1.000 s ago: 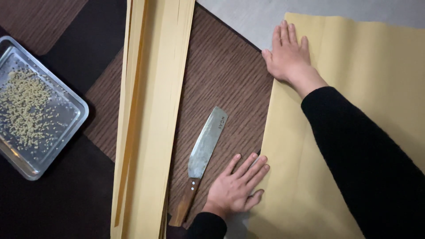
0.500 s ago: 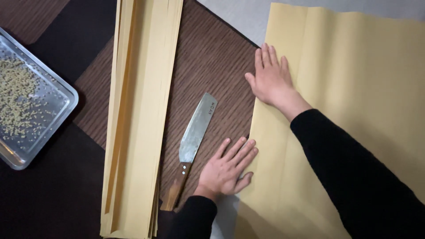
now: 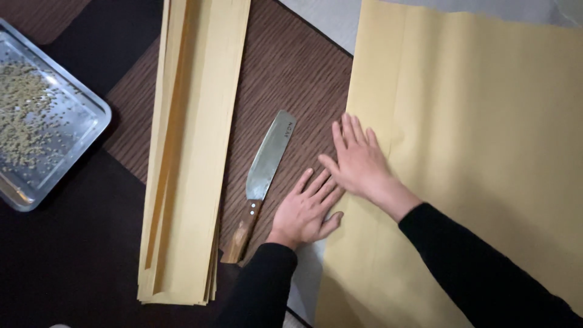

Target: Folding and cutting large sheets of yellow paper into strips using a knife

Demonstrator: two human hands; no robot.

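Head view: looking straight down on a dark wood-grain table (image 3: 291, 79).
Left hand (image 3: 308, 209): flat, fingers spread, palm down at the left edge of a large yellow paper sheet (image 3: 480, 158), gripping nothing.
Right hand (image 3: 359, 163): flat and open, pressed on the same edge just above the left hand; fingertips of the two touching or nearly so.
Paper sheet: lying flat, covering the right side of the table.
Knife (image 3: 262, 180): broad blade, wooden handle, lying on the table just left of the hands, untouched.
Stack of folded yellow paper strips (image 3: 191, 152): left of the knife.
Metal tray (image 3: 42, 130): far left, holding small pale grains.
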